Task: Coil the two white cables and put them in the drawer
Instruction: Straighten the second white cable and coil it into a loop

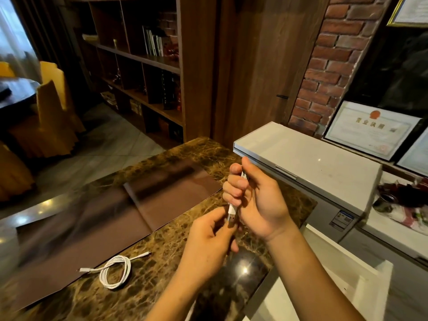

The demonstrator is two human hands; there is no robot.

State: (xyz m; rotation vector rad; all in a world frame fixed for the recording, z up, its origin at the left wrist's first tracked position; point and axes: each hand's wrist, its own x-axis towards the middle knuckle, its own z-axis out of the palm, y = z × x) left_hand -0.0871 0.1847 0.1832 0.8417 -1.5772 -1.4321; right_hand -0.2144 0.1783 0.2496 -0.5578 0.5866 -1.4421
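Note:
One white cable (115,272) lies coiled on the brown marble counter (162,262), both of its ends sticking out. Above the counter my right hand (254,198) grips the second white cable (231,210), bundled inside its curled fingers. My left hand (208,242) pinches the plug end of that cable just below the right fist. The open white drawer (347,281) sits at the lower right, under my right forearm.
A dark brown mat (104,212) covers the counter's left part. A white chest freezer (308,167) stands to the right, with framed certificates (370,128) behind it. Bookshelves (139,66) and yellow-covered chairs (53,107) fill the back left.

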